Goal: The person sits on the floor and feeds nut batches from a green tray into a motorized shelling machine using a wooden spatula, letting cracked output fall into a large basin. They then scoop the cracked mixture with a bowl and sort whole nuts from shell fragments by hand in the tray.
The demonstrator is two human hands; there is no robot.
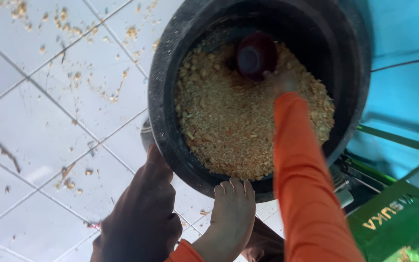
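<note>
a farm work area — feed-strewn tiled floor [35, 131], green machine [398, 218].

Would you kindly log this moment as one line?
left hand: grips rim of black round plastic bucket | right hand: in yellowish crumbly meal, at dark red round scoop | bare foot: against bucket

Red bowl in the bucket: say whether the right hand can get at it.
Probably yes. The right hand is down inside the black bucket, right beside the red bowl, which lies uncovered on the tan shreds. Blur hides whether it touches.
</note>
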